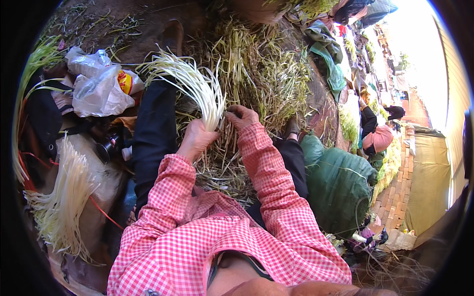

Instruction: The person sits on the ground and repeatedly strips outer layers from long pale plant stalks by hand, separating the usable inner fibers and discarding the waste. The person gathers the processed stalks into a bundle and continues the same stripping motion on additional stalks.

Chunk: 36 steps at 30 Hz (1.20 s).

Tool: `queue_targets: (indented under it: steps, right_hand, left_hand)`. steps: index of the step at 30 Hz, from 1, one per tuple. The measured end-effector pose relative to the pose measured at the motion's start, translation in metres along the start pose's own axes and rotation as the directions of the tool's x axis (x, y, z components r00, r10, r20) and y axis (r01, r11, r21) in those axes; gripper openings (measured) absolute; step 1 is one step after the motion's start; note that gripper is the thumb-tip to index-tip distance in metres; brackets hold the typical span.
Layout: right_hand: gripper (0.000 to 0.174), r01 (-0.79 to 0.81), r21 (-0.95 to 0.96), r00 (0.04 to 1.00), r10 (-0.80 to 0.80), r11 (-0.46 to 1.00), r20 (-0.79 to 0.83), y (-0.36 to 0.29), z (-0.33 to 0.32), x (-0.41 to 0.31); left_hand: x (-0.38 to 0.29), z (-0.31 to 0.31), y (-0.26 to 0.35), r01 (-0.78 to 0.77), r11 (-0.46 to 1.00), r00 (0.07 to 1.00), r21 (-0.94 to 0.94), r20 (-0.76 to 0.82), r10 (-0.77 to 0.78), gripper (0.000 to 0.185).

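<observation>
My left hand (199, 139) is closed around the lower end of a bunch of long pale stalks (202, 92), whose whitish-green tips fan out up and to the left. Beside the bunch, at its right edge, my right hand (241, 116) has its fingers bent and thumb near the fingertips; whether it pinches a stalk is too small to tell. Yellow-green stalks and leaves (237, 63) lie heaped on the ground between and beyond my legs. Another pile of pale stalks (64, 199) rests on a light sack at my left.
White plastic bags (102, 87) lie beyond my left leg. A full green woven sack (339, 185) stands close by my right leg. A person in a pink top (377, 138) sits farther right, near more greens and a brick path (398, 185).
</observation>
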State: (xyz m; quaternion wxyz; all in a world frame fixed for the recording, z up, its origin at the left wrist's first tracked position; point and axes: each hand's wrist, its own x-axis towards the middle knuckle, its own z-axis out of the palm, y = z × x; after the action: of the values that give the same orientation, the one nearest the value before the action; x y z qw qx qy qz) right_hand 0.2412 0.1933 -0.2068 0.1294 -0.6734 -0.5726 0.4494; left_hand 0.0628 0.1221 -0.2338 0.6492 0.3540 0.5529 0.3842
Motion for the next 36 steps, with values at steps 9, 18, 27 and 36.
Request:
queue_targets:
  steps: [9, 18, 27, 36]
  right_hand:
    - [0.03, -0.071, -0.049, 0.993, 0.075, 0.996, 0.091, 0.038, 0.01, 0.029]
    - [0.025, 0.101, 0.241, 0.994, -0.09, 0.965, -0.058, 0.035, 0.008, 0.014]
    - [0.027, -0.149, -0.049, 0.981, 0.154, 0.988, 0.12, 0.042, 0.025, 0.026]
    - [0.026, -0.164, 0.295, 0.983, 0.182, 0.941, -0.035, 0.069, 0.007, 0.027]
  left_hand:
    - [0.0, -0.006, 0.001, -0.055, 0.979, 0.998, 0.198, 0.001, 0.056, 0.024]
    - [-0.003, -0.005, 0.006, -0.058, 0.968, 0.998, 0.245, 0.003, 0.059, 0.025]
    - [0.001, -0.006, 0.001, -0.1, 0.923, 0.995, 0.372, 0.025, 0.098, 0.025]
    - [-0.002, -0.007, 0.007, -0.007, 0.952, 0.999, 0.305, 0.05, -0.009, 0.027]
